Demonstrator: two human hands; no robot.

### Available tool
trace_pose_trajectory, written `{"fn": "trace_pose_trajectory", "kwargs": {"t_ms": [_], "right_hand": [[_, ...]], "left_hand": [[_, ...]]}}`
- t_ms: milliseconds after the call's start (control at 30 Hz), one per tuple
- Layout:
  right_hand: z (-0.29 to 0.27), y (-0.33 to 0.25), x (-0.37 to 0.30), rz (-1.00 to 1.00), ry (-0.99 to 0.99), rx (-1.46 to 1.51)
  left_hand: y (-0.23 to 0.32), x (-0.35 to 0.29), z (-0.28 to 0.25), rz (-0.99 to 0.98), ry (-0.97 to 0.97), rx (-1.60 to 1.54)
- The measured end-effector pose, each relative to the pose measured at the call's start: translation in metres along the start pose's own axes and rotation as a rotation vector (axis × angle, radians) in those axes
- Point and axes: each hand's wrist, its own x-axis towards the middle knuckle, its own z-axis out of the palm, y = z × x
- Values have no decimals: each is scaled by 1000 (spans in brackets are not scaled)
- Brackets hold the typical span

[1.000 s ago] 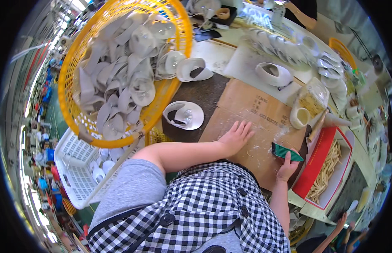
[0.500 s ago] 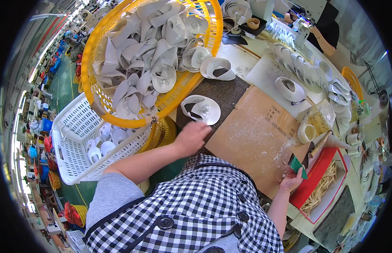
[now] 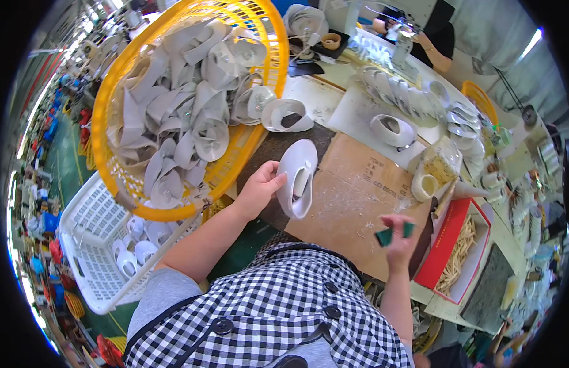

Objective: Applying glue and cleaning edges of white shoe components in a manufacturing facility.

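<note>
A white shoe upper (image 3: 289,164) is lifted off the bench, its opening turned to the right. My left hand (image 3: 257,191) grips its left edge, thumb on the near face. My right hand (image 3: 402,245), slightly blurred, is raised over the right part of the flattened cardboard (image 3: 352,202). Its fingers are closed round a small green brush (image 3: 385,237). The big yellow basket (image 3: 103,156) to the left is heaped with similar white uppers (image 3: 195,104). Another white upper (image 3: 287,116) lies by the basket's right rim.
A white basket (image 3: 88,257) with white pieces stands lower left. Right of the cardboard are a red-sided box (image 3: 442,245) of thin tan strips, a tape roll (image 3: 424,187) and a single upper (image 3: 393,130). A row of uppers (image 3: 391,89) stands farther back, near another person's arm (image 3: 434,52).
My left hand has picked up the upper from the dark mat and raised it. My right hand, with the brush, has moved left from beside the red-sided box to over the cardboard.
</note>
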Motion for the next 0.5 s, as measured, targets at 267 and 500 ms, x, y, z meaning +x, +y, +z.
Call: {"fn": "trace_pose_trajectory", "kwargs": {"t_ms": [267, 500], "right_hand": [[103, -70, 25, -529, -289, -601], [136, -38, 44, -413, -93, -699]], "left_hand": [[16, -2, 22, -299, -373, -627], [14, 0, 24, -425, -554, -699]]}}
